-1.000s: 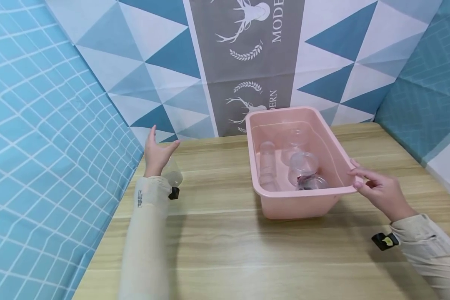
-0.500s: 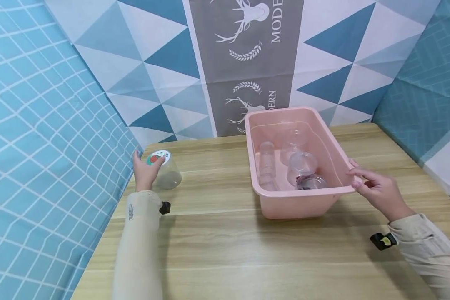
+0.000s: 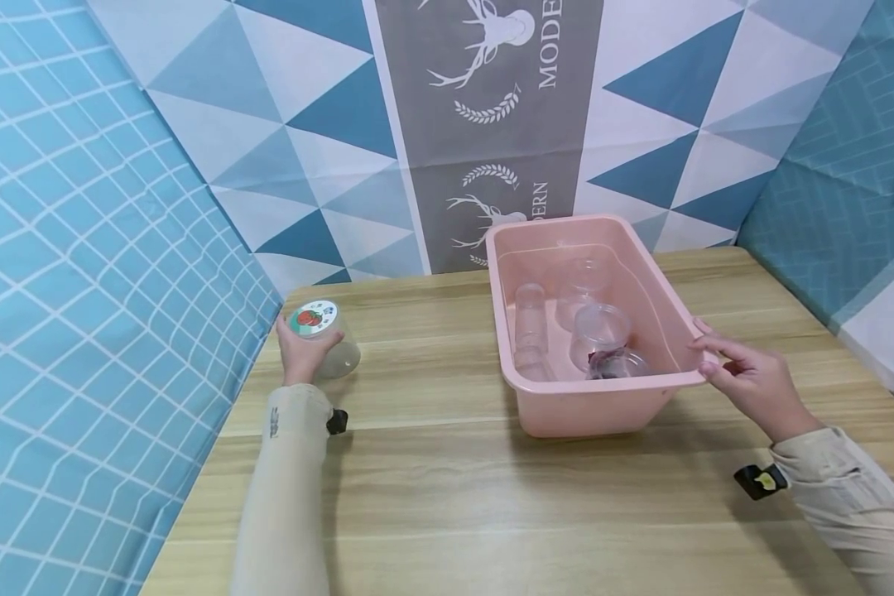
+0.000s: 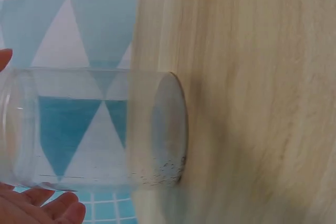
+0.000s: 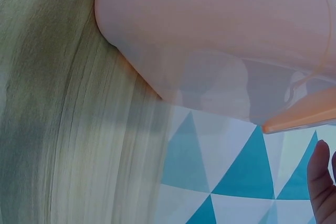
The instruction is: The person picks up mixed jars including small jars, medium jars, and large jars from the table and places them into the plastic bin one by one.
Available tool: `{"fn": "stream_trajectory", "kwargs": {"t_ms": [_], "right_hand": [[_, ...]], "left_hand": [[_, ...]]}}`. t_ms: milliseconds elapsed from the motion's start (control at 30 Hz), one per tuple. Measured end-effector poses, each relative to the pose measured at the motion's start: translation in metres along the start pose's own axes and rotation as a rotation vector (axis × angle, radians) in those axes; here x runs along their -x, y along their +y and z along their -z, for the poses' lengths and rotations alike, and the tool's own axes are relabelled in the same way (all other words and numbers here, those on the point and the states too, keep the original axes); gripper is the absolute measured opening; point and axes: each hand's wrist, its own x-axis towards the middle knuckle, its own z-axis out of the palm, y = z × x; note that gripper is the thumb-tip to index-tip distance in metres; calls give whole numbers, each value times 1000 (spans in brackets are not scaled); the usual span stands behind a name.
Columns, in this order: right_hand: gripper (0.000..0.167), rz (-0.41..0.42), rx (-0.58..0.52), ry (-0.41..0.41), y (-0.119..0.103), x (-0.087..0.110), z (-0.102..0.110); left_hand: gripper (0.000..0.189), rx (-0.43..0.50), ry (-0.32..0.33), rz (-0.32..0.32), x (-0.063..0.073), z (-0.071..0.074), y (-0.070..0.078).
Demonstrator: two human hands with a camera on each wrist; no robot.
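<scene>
A clear plastic jar [image 3: 338, 362] stands upright at the table's back left, under a lid with a red fruit picture [image 3: 311, 318]. My left hand [image 3: 300, 358] grips the jar near its top, thumb on the right and fingers on the left. In the left wrist view the fingers [image 4: 60, 209] lie along one side of the see-through jar [image 4: 89, 129], whose base meets the table. Over at the right, my right hand [image 3: 756, 385] pinches the front right corner of a pink plastic tub's rim [image 3: 603, 383]. Fingertips [image 5: 320, 166] show near that rim in the right wrist view.
Inside the tub lie several clear containers, among them a long tube-like one [image 3: 531, 319], a round cup [image 3: 600, 331] and one with something dark red [image 3: 618, 362]. Patterned cloth [image 3: 298, 124] walls the wooden table [image 3: 432, 497] at back and sides.
My left hand has come down from above the back left, swung left around the jar, then closed in on its upper part. The right hand stays on the tub rim.
</scene>
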Motion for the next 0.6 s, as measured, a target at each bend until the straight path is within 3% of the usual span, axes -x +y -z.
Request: {"fn": "stream_trajectory", "kwargs": {"t_ms": [267, 600], "right_hand": [[47, -35, 15, -15, -2, 1, 0], [43, 3, 12, 0, -3, 0, 0]], "left_hand": [[103, 77, 16, 149, -1, -5, -6], [103, 61, 6, 168, -4, -8, -13]]}}
